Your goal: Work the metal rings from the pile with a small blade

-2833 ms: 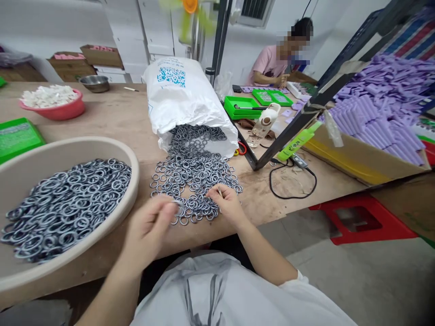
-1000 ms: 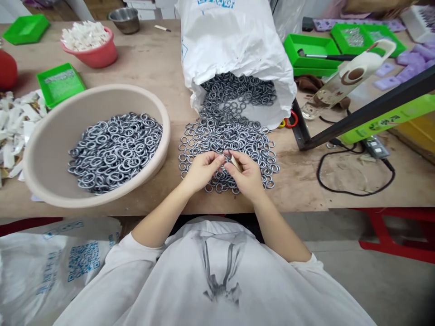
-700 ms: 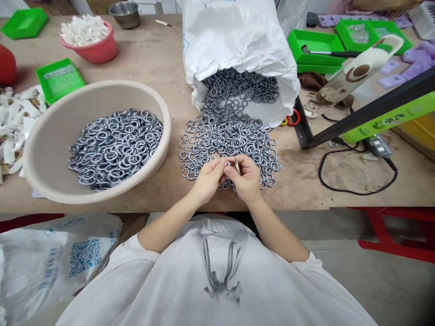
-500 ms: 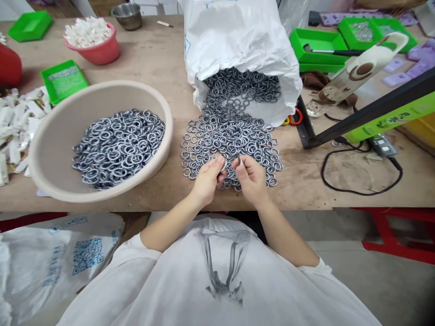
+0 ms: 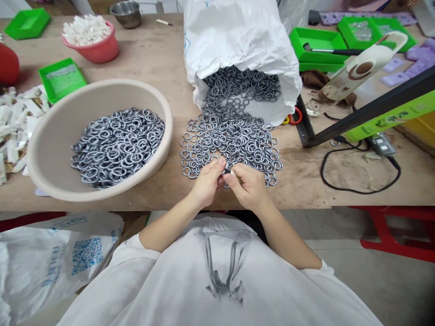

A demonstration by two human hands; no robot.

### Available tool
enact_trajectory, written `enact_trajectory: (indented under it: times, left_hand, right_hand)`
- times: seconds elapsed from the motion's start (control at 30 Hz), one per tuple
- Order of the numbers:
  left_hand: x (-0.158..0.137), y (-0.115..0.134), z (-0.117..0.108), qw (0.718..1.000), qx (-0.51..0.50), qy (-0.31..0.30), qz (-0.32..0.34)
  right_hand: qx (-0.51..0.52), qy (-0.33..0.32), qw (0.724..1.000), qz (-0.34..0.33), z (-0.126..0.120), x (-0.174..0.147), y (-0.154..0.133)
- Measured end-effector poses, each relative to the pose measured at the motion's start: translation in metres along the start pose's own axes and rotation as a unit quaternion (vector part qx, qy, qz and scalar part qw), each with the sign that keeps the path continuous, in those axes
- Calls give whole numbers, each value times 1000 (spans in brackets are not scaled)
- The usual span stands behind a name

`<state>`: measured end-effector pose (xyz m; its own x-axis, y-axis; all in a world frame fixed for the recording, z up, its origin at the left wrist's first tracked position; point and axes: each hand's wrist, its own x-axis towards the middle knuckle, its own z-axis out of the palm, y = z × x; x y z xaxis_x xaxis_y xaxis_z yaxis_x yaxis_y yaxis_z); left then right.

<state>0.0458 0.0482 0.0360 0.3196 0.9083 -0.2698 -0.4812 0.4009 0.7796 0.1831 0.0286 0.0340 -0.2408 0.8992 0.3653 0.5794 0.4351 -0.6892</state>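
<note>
Over the near edge of a pile of loose grey rings (image 5: 231,136), my two hands meet. My left hand (image 5: 208,182) is closed in a pinch on a grey ring that its thumb and fingers mostly hide. Against it, my right hand (image 5: 249,184) is closed on a small dark piece (image 5: 227,171); only a bit of it shows between the fingertips. The pile spills from the mouth of a white sack (image 5: 238,40) lying behind it. On the left stands a beige basin (image 5: 47,149) holding many more of these rings.
White plastic parts (image 5: 16,117) lie heaped left of the basin, near a green tray (image 5: 64,93) and a pink bowl (image 5: 102,50). To the right stand a black metal frame (image 5: 340,127) with a cable (image 5: 326,176), and a clear bottle (image 5: 340,86).
My right hand has moved left and turned, bringing its fingertips and the dark piece against my left hand. My left hand has barely moved.
</note>
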Motion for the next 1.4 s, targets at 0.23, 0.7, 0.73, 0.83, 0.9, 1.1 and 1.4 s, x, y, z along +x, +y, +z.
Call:
enact_trajectory:
  times: [0.23, 0.7, 0.73, 0.83, 0.9, 1.1, 1.4]
  left_hand:
    - [-10, -1, -14, 998, 21, -41, -35]
    - [-10, 19, -63, 998, 38, 56, -9]
    - [-9, 20, -62, 998, 32, 60, -15]
    - [-5, 20, -54, 997, 29, 67, -18]
    - [1, 15, -46, 996, 62, 70, 3]
    - [13, -1, -24, 984, 152, -11, 96]
    - [4, 2, -8, 995, 89, 43, 20]
  right_hand:
    - [1, 13, 992, 124, 9, 14, 16]
    - [-304, -90, 933, 169, 27, 72, 46]
    - [-274, -76, 945, 165, 25, 72, 48]
    - [-79, -35, 982, 170, 16, 66, 47]
    - [98, -29, 977, 186, 11, 58, 41]
    - [335, -20, 919, 208, 13, 36, 15]
    - [240, -9, 953, 184, 10, 22, 7]
